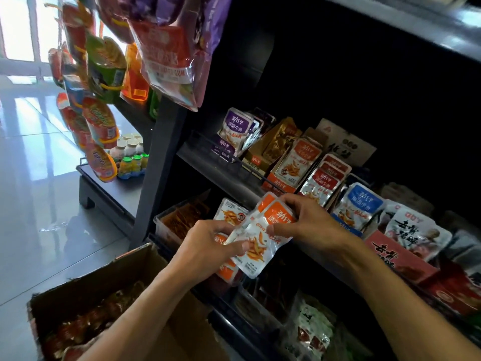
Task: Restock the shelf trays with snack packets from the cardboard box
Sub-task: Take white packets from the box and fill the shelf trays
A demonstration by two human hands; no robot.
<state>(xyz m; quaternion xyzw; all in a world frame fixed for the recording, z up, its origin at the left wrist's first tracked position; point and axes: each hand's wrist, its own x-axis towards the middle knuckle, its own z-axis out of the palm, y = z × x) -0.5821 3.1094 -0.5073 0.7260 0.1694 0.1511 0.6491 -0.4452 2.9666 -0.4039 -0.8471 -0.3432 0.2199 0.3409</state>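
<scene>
Both hands hold a small stack of orange-and-white snack packets in front of the dark shelf. My left hand grips the stack's lower left side, thumb on top. My right hand pinches the top packet's upper right edge. The open cardboard box sits at the lower left with red and orange packets inside. On the middle shelf an orange display tray holds matching orange packets, just above my hands.
Purple packets, red packets and blue packets stand in neighbouring trays. A clear bin of orange-brown packets sits on the lower shelf. Hanging snack bags crowd the upper left. Bottles stand on a low ledge.
</scene>
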